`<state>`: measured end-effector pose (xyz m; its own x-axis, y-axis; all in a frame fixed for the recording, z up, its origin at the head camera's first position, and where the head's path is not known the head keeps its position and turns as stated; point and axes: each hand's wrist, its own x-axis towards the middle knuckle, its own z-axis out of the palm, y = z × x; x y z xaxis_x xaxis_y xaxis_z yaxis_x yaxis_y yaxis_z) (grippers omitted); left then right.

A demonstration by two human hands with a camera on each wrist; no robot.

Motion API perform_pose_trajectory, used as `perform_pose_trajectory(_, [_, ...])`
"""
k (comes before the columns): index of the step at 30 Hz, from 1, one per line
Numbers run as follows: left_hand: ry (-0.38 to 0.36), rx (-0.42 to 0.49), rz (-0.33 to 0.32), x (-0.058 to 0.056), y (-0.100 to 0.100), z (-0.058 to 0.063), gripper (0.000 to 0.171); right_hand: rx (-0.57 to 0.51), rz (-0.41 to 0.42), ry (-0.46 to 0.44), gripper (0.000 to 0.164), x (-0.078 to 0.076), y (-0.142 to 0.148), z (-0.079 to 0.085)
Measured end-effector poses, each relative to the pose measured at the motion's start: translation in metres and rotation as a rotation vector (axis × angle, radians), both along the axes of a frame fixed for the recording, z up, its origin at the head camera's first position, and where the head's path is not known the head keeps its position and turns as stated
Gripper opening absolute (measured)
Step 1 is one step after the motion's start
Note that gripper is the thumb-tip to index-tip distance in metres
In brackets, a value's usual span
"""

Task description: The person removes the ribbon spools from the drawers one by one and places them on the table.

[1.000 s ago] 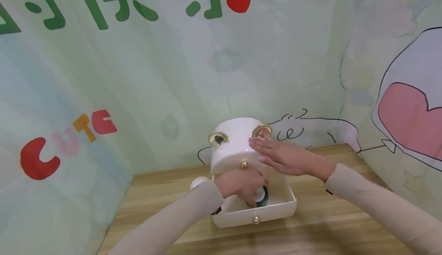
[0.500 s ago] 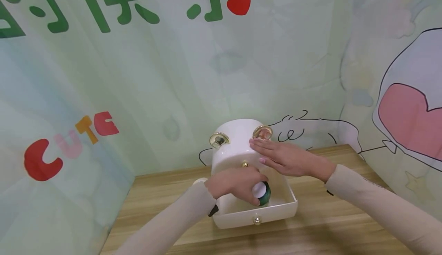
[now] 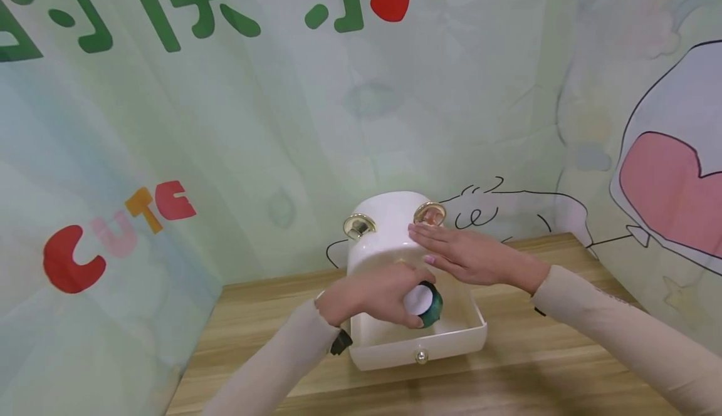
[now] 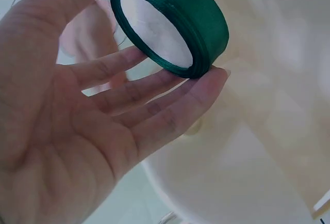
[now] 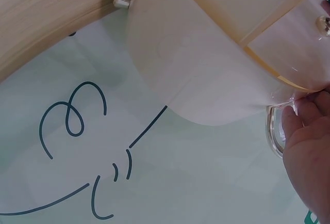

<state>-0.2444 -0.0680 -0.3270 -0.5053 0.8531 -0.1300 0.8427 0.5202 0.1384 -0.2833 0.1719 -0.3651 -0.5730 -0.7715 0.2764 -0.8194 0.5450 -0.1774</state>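
A roll of green ribbon (image 3: 433, 311) with a white core is pinched between the thumb and fingers of my left hand (image 3: 379, 294), above the pulled-out drawer (image 3: 445, 344) of a white box (image 3: 389, 212). Up close in the left wrist view, the ribbon roll (image 4: 211, 22) is tilted, its rim against the fingertips. My right hand (image 3: 476, 256) rests with straight fingers on the top of the box, by one of its two gold-rimmed round ears. In the right wrist view, the right hand (image 5: 312, 146) touches the box (image 5: 201, 74) beside a clear ear-like part.
The box stands on a wood-grain table (image 3: 530, 341) close to the back backdrop (image 3: 293, 153). A round knob (image 3: 420, 356) sits on the drawer front. Printed backdrops enclose the left and right sides.
My left hand has gripped the ribbon roll and raised it from the drawer, shifting slightly left. The right hand has stayed on the box.
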Motion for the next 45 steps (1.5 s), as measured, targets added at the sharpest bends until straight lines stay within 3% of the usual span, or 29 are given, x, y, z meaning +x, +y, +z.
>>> perform_pose_trajectory(6, [-0.016, 0.073, 0.017, 0.004, -0.013, 0.016, 0.056, -0.004, 0.003, -0.001, 0.058, -0.002, -0.001, 0.0])
perform_pose_trajectory(11, [-0.084, 0.15, 0.028, 0.013, -0.024, 0.03, 0.052, 0.005, -0.002, -0.011, 0.058, -0.002, -0.002, 0.0])
perform_pose_trajectory(19, [-0.115, 0.244, 0.099, 0.026, -0.047, 0.044, 0.049, 0.002, -0.022, -0.015, 0.059, 0.001, -0.002, 0.0])
perform_pose_trajectory(24, [-0.17, 0.324, 0.174, 0.03, -0.067, 0.045, 0.053, 0.005, -0.029, -0.046, 0.06, 0.003, -0.003, -0.001])
perform_pose_trajectory(32, [-0.176, 0.388, 0.262, 0.029, -0.096, 0.043, 0.054, -0.016, -0.018, -0.003, 0.059, 0.001, -0.001, -0.001])
perform_pose_trajectory(45, [-0.13, 0.348, 0.412, 0.031, -0.142, 0.027, 0.049, -0.022, -0.014, 0.03, 0.059, 0.001, -0.001, -0.005])
